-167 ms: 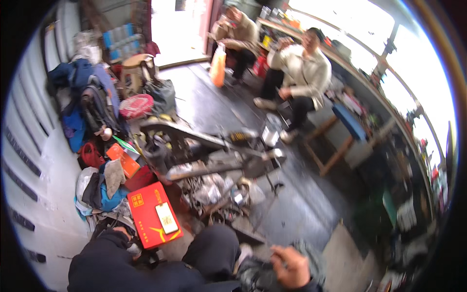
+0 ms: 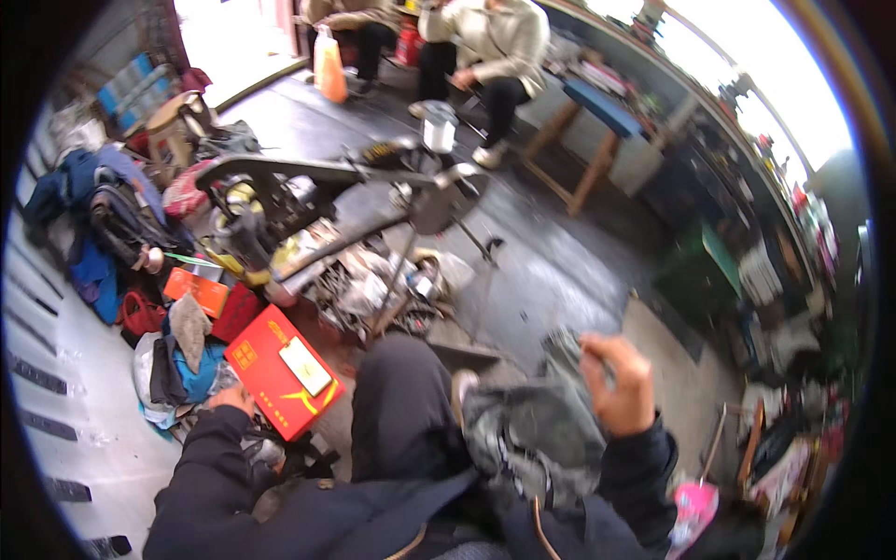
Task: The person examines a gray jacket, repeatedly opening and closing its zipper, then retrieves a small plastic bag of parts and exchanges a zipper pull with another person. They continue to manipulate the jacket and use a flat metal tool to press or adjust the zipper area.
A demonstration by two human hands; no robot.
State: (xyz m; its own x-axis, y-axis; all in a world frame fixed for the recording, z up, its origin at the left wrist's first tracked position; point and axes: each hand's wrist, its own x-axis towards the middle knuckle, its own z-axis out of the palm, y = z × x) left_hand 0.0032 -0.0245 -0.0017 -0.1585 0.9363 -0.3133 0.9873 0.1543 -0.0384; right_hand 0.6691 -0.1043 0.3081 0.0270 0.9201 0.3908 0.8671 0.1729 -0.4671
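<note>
- Clock hours are read from the middle of the view; the dark floor sheet (image 2: 551,252), smooth and dully shiny, runs beneath most things
- A dark, metal-looking frame (image 2: 437,207) of long bars and a rounded plate lies at 10 to 11 o'clock, over a jumbled heap of scraps (image 2: 359,294)
- The grey-green cloth (image 2: 523,420), soft and crumpled, bunches at 5 o'clock with no clear long axis
- A stool (image 2: 602,107), blue flat top on brown legs, stands between 1 and 2 o'clock
- The red box (image 2: 257,369), flat, smooth and rectangular with yellow markings, lies at 8 o'clock; its long axis runs from between 10 and 11 toward between 4 and 5 o'clock
- The right hand (image 2: 621,385), at 4 o'clock, is near the cloth's upper right edge, fingers bent and thumb well apart, with nothing seen in its grasp
- The left hand (image 2: 231,399), at 8 o'clock, is just beside the box's lower left edge; its fingers are partly hidden, so I cannot tell its grip
- The pale rectangular panel (image 2: 305,366) on the box points the same way
</note>
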